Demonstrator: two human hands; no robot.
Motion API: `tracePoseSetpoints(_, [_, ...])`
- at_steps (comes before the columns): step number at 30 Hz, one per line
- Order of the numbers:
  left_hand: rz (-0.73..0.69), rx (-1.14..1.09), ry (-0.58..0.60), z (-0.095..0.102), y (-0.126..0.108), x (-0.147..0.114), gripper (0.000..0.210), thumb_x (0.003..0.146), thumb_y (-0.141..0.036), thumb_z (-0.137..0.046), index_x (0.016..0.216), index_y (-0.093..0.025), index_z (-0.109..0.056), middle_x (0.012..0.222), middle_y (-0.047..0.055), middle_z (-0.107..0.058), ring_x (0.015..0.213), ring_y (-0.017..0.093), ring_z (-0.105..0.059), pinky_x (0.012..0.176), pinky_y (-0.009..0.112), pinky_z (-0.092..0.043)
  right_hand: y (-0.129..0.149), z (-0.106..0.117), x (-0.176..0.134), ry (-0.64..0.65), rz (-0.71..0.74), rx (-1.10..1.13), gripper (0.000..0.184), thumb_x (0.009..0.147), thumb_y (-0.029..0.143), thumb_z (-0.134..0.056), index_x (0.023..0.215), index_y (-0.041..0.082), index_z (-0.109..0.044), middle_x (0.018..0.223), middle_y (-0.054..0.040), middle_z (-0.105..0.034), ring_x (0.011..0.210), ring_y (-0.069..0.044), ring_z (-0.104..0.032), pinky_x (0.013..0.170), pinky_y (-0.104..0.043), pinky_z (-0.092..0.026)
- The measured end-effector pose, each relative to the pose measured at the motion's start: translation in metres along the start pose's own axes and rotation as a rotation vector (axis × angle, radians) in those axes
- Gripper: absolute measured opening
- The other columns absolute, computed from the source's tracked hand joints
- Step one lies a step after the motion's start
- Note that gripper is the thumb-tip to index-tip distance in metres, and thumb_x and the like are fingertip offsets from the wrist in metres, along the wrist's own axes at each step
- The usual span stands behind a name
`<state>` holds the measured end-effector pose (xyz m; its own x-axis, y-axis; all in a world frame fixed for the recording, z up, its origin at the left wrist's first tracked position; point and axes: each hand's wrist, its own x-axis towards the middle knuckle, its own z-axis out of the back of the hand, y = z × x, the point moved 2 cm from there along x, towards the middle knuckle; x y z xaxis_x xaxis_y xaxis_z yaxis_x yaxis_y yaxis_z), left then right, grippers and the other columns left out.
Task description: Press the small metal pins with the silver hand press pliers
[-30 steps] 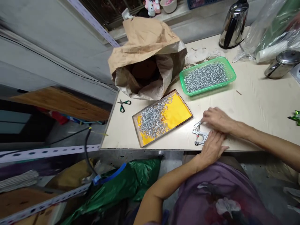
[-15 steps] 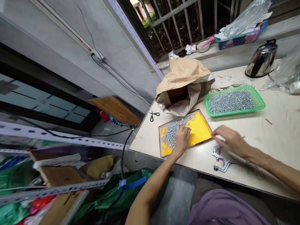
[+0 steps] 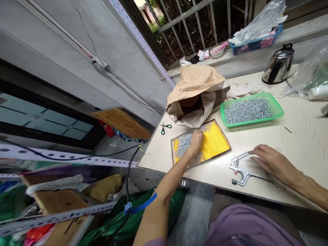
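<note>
My left hand (image 3: 197,141) is over a shallow wooden-rimmed tray (image 3: 222,154) with a yellow bottom. Its fingers are curled closed among small silver screw-like pieces (image 3: 182,145); what they hold, if anything, is hidden. On the table to the right lies a silver plier-like hand tool (image 3: 242,176) with a C-shaped jaw and two spread handles. Above it reaches my right hand (image 3: 274,162), fingers stretched out and thumb apart, fingertips at the upper handle. Whether they touch it I cannot tell.
Behind the tray, a green plastic basket (image 3: 278,112) holds many similar silver pieces. An open brown paper bag (image 3: 200,78) stands to its left, near green-handled scissors (image 3: 166,127). A steel kettle (image 3: 279,65) and clear plastic bags (image 3: 304,78) sit toward the back right.
My right hand has moved right, from the tray's corner to the tool's upper handle. The left hand has shifted slightly up the tray, and more silver pieces show below it.
</note>
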<state>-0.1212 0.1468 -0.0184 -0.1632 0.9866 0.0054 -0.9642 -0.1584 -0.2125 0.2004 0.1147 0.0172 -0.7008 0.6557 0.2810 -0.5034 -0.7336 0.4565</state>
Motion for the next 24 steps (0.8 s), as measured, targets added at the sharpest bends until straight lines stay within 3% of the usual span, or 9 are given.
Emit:
tracePoseSetpoints(3, [0.045,-0.246,0.081,0.005,-0.013,-0.021,0.015,0.084,-0.016,-0.049,0.076,-0.015,-0.062,0.077,0.006,-0.064,0.075,0.018,-0.056,0.075,0.031,-0.047,0.008,-0.012,-0.033,0.113,-0.040,0.060,0.036,0.100,0.032,-0.033,0.095,0.020,-0.066,0.085,-0.0087,-0.062,0.078,-0.021,-0.063,0.069,-0.035,-0.054])
tracePoseSetpoints(6, [0.190,-0.741,0.318,-0.006,-0.039,-0.062,0.021,0.079,-0.034,-0.060,0.078,-0.014,-0.066,0.071,0.003,-0.063,0.063,0.013,-0.055,0.058,0.023,-0.043,0.009,-0.025,-0.055,0.203,-0.076,0.080,0.033,0.099,0.030,-0.034,0.099,0.019,-0.065,0.086,-0.0081,-0.060,0.074,-0.020,-0.062,0.064,-0.032,-0.052])
tracePoseSetpoints(9, [0.318,-0.973,0.481,-0.021,-0.067,-0.106,0.033,0.069,-0.045,-0.068,0.075,-0.013,-0.067,0.065,0.001,-0.061,0.055,0.010,-0.049,0.048,0.019,-0.036,0.008,-0.037,-0.064,0.245,-0.124,0.013,0.026,0.096,0.019,-0.038,0.096,0.018,-0.064,0.086,-0.0074,-0.059,0.072,-0.019,-0.059,0.060,-0.031,-0.047])
tracePoseSetpoints(14, [0.462,-1.019,0.532,-0.039,-0.089,-0.141,0.042,0.059,-0.053,-0.075,0.071,-0.013,-0.069,0.058,-0.002,-0.059,0.050,0.007,-0.041,0.047,0.019,-0.031,0.010,-0.040,-0.064,0.278,-0.108,-0.073,0.021,0.089,0.006,-0.042,0.085,0.018,-0.058,0.083,-0.0055,-0.057,0.070,-0.017,-0.053,0.060,-0.029,-0.038])
tracePoseSetpoints(24, [0.510,-0.991,0.476,-0.047,-0.092,-0.151,0.036,0.054,-0.045,-0.080,0.063,-0.012,-0.068,0.057,0.000,-0.062,0.053,0.008,-0.048,0.053,0.020,-0.035,0.010,-0.046,-0.071,0.296,-0.130,-0.067,0.025,0.080,-0.001,-0.043,0.092,0.019,-0.053,0.088,-0.0056,-0.054,0.074,-0.018,-0.050,0.062,-0.028,-0.034])
